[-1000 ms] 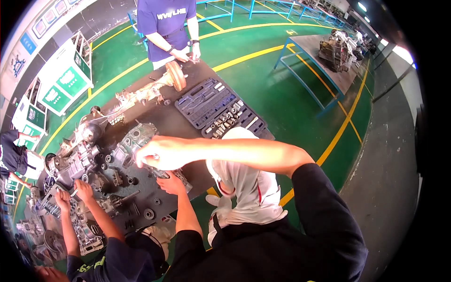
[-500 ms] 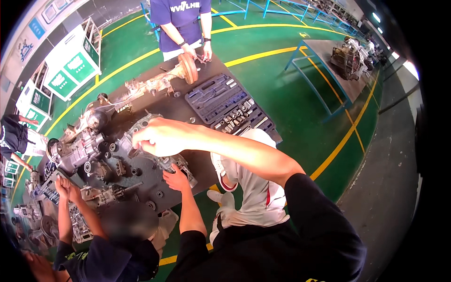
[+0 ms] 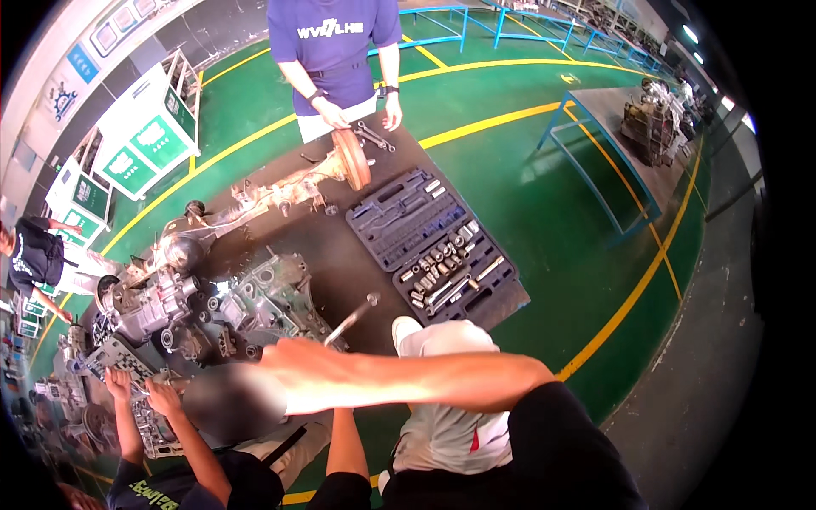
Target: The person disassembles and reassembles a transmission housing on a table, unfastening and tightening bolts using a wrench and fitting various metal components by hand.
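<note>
Just right of the grey casing (image 3: 276,293), I see a silver tool (image 3: 348,321), its long axis slanting down-left toward my right hand (image 3: 299,367); I cannot tell whether those fingers grip it. My left hand is hidden behind the right forearm (image 3: 433,380). Upper right of the casing lies the socket case (image 3: 387,242); below it, a co-worker's head (image 3: 231,404) blocks my view.

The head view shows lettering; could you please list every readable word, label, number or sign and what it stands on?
Places only, wording uncopied:
Purple shirt: large white chest lettering, legible.
Dark shirt at lower left: yellow-green lettering, unclear.
Dark shirt at left edge: too small.
White cabinets: lettering on green panels, too small.
Blue wall panel: white characters, too blurred.
Floor: yellow mark, unclear.
</note>
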Tool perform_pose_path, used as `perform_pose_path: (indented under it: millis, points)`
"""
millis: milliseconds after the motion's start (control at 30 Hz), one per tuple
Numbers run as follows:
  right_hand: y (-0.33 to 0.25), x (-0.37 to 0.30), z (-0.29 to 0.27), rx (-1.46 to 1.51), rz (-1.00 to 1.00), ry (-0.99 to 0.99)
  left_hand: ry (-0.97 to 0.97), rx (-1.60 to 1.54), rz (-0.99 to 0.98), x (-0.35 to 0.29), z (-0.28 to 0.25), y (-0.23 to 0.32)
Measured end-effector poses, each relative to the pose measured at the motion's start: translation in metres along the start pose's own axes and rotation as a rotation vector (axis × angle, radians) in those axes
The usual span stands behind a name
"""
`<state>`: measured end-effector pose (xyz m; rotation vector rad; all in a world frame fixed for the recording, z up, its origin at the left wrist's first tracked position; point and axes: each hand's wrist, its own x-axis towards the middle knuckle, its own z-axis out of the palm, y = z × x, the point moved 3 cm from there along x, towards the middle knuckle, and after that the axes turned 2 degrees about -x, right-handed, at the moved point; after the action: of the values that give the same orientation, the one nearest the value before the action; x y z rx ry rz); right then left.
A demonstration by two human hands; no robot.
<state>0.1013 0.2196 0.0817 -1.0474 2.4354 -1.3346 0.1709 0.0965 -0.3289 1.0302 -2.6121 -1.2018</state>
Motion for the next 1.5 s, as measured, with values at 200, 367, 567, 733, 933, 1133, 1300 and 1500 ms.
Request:
perform_pose_path:
  millis: [200,367,567,733,933,1133,1300,1500]
  points:
    - [-0.015,0.002,0.005,0.156,0.103,-0.116,0.07,0.002,-0.011,-0.014,-0.029,0.03]
    - [-0.021,0.003,0.01,0.233,0.135,-0.2,0.082,-0.002,-0.036,-0.021,-0.031,0.032]
    - [-0.013,0.013,0.036,0.1,-0.035,-0.149,0.098,-0.022,-0.071,-0.021,-0.04,0.036]
    - [0.005,0.026,0.047,0.029,-0.119,-0.039,0.103,-0.051,-0.088,-0.019,-0.047,0.047]
    - [0.023,0.032,0.046,0.052,-0.053,-0.094,0.11,-0.098,-0.11,-0.02,-0.054,0.065]
    - [0.038,0.038,0.041,0.043,-0.143,-0.075,0.175,-0.088,-0.033,-0.021,-0.068,0.095]
    - [0.047,0.054,0.048,0.223,-0.099,-0.125,0.167,0.095,0.027,-0.004,-0.026,0.035]
    - [0.061,0.079,0.032,0.199,0.023,-0.043,0.22,0.083,0.023,-0.012,-0.026,0.043]
